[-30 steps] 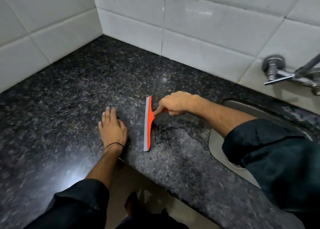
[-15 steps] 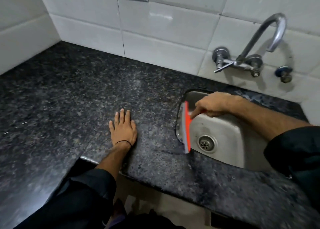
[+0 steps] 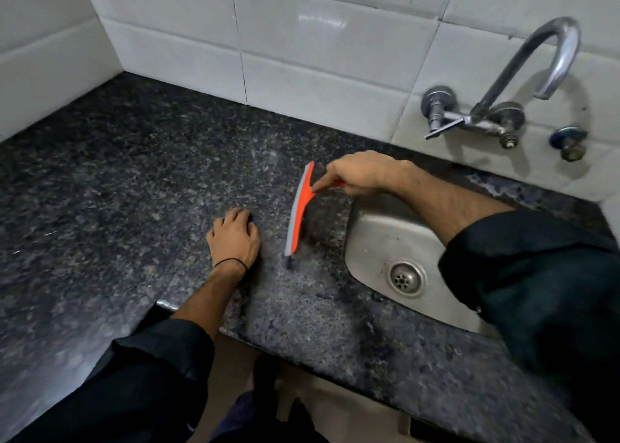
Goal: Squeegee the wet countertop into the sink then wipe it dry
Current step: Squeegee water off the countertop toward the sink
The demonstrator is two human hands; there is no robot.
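An orange plastic squeegee with a grey rubber blade point(image 3: 298, 211) is held by its handle in the right hand point(image 3: 360, 174), the grip closed around it with the forefinger laid along the handle. The blade is set on the dark speckled granite bench point(image 3: 117, 181), just left of the stainless steel sink point(image 3: 379, 238), its far end tilted toward the white tiled wall point(image 3: 322, 63). The left hand point(image 3: 235, 236) is rested on the bench beside the squeegee, its fingers curled and nothing held. A chrome wall tap point(image 3: 523, 83) is mounted above the sink.
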